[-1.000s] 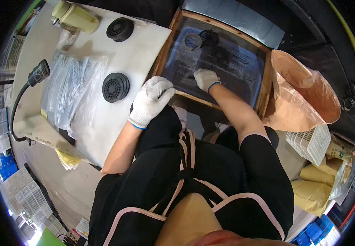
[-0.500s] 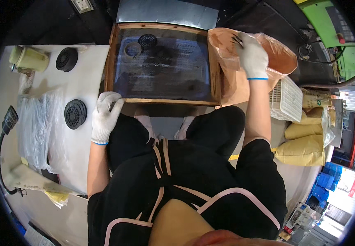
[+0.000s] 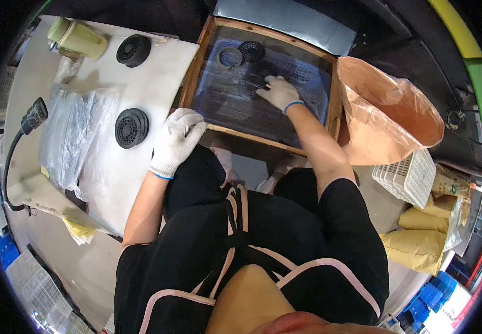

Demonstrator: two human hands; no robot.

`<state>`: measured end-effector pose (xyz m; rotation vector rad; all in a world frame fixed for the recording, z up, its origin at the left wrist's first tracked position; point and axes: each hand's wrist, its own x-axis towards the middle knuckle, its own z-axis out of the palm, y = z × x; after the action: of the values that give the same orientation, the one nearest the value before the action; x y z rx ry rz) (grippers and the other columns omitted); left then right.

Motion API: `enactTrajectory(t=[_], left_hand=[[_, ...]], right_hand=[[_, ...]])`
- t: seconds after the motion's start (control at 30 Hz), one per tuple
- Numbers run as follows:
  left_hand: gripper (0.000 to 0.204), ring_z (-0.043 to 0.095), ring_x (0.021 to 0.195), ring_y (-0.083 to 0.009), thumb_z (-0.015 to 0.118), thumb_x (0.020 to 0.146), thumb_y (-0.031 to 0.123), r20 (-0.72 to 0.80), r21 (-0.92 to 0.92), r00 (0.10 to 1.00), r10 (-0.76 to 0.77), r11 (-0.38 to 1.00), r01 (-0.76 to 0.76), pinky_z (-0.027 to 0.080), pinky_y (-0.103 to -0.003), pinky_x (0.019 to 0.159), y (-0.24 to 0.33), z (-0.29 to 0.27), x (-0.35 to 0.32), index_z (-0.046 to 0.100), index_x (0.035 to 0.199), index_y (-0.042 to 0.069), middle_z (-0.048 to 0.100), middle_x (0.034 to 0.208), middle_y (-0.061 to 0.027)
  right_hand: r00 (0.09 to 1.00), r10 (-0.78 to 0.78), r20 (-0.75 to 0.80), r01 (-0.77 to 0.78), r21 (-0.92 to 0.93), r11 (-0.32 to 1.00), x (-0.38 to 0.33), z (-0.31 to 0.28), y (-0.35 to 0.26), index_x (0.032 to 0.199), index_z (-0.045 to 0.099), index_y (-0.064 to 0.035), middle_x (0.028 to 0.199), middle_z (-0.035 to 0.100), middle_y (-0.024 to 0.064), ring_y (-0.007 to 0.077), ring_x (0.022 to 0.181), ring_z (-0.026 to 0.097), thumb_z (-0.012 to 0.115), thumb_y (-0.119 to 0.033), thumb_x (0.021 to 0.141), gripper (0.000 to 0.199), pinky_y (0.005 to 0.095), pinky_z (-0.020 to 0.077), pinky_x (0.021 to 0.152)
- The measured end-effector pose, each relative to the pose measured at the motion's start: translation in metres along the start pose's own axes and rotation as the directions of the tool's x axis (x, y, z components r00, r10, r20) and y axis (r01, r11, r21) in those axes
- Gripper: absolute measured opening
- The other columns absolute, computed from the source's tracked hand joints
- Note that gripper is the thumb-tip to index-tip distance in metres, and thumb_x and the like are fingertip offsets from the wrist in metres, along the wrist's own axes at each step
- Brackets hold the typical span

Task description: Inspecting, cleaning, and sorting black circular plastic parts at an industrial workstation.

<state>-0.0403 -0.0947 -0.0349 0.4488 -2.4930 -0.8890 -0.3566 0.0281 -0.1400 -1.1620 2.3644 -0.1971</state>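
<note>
My right hand [image 3: 281, 93], in a white knit glove with a blue cuff, is over the dark mesh of a wood-framed tray [image 3: 252, 137]. Its fingers are apart, with nothing visible in them. A round black slotted piece [image 3: 252, 51] and a grey ring [image 3: 230, 58] lie at the tray's far left. My left hand [image 3: 178, 136], gloved alike, has its fingers curled by the tray's near left corner, at the white table's edge; whatever they may hold is hidden. Right of the tray stands an open brown paper bag [image 3: 371, 131] with a plastic lining.
On the white table [image 3: 99, 214] lie two round black vented parts, the farther [image 3: 133, 50] and the nearer [image 3: 132, 128], a clear plastic bag [image 3: 74, 139] and a yellowish jar [image 3: 82, 40]. A black hose [image 3: 7, 178] curves at the left. A white basket [image 3: 405, 175] and yellow sacks [image 3: 419, 245] are at right.
My right hand has moved left from the paper bag to over the mesh; the thin dark strips it held are gone from it. My left hand remains curled by the tray corner. The view has turned.
</note>
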Motion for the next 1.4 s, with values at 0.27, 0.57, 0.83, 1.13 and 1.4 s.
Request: enactTrajectory(t=[0.27,0.57,0.83,1.13,1.4], left_hand=[[0.009,0.067,0.086,-0.0324,0.073,0.083,0.009,-0.004,-0.041,0.999,-0.035,0.999,0.034,0.054,-0.04,0.077,0.002,0.004,0.008,0.068,0.087,0.001,0.068,0.09,-0.0135],[0.016,0.067,0.091,-0.0324,0.071,0.087,0.015,0.063,0.011,0.992,-0.111,0.994,0.11,0.054,-0.038,0.08,0.0,-0.005,0.002,0.07,0.092,0.0,0.068,0.094,-0.0147],[0.064,0.062,0.114,-0.0325,0.04,0.103,0.057,0.667,-0.736,0.686,-0.29,-0.116,0.667,0.05,-0.045,0.103,0.035,0.053,0.031,0.047,0.143,0.008,0.059,0.135,-0.0174],[0.027,0.058,0.066,-0.0083,0.073,0.09,0.022,0.587,-0.8,0.807,-0.067,0.109,0.59,0.048,-0.023,0.06,0.113,0.055,0.02,0.063,0.109,0.005,0.064,0.08,-0.0012],[0.022,0.068,0.084,-0.0207,0.073,0.086,0.018,0.119,-0.125,0.992,-0.046,0.99,0.061,0.052,-0.033,0.078,0.114,0.014,0.013,0.066,0.101,0.004,0.068,0.089,-0.0123]], right_hand=[[0.978,0.201,0.056,-0.196,-0.091,0.976,0.041,0.015,-0.03,0.149,0.036,-0.0098,0.154,0.033,0.0262,0.0412,0.124,0.057,0.057,-0.045,0.096,0.067,0.0493,0.0526,0.097],[0.996,0.08,-0.048,-0.032,0.626,0.779,-0.012,-0.032,-0.009,0.106,0.067,0.0009,0.088,0.071,0.013,0.0218,0.075,0.066,0.066,-0.025,0.091,0.03,0.0352,0.0514,0.07],[0.788,-0.198,-0.584,0.495,0.409,0.767,-0.157,-0.082,-0.079,0.103,0.069,-0.0053,0.09,0.071,0.0087,0.0216,0.078,0.069,0.069,-0.013,0.085,0.02,0.033,0.0545,0.069],[0.61,-0.452,-0.65,0.64,0.068,0.765,-0.235,-0.104,-0.069,0.098,0.069,-0.0113,0.096,0.071,0.0073,0.0271,0.087,0.07,0.072,-0.005,0.074,0.024,0.0363,0.0566,0.074],[0.659,-0.02,-0.752,-0.139,-0.148,0.979,-0.212,-0.18,0.053,0.11,0.073,-0.0096,0.109,0.071,0.0198,0.0353,0.102,0.069,0.063,-0.038,0.091,0.036,0.0437,0.0536,0.088]])
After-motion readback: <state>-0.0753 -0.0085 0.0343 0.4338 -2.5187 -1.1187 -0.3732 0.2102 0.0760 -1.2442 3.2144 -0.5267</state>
